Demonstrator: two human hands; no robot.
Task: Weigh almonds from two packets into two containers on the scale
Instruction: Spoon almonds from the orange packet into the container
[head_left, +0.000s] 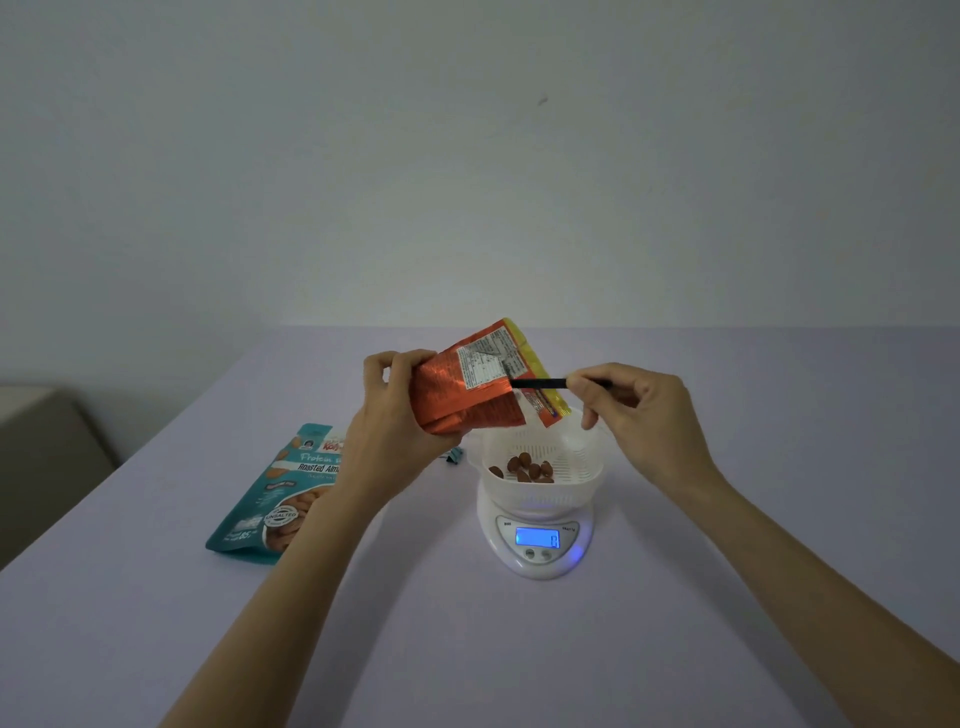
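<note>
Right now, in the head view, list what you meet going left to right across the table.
In order: teal packet → left hand → orange packet it grips → right hand, pinching a black stick.

Crinkled, shiny metallic foil forms the orange packet, which bears a matt white label. The teal packet is smooth printed film. Container: slotted white plastic. Scale: glossy white plastic. Black stick: matt. Table: smooth, matt.
</note>
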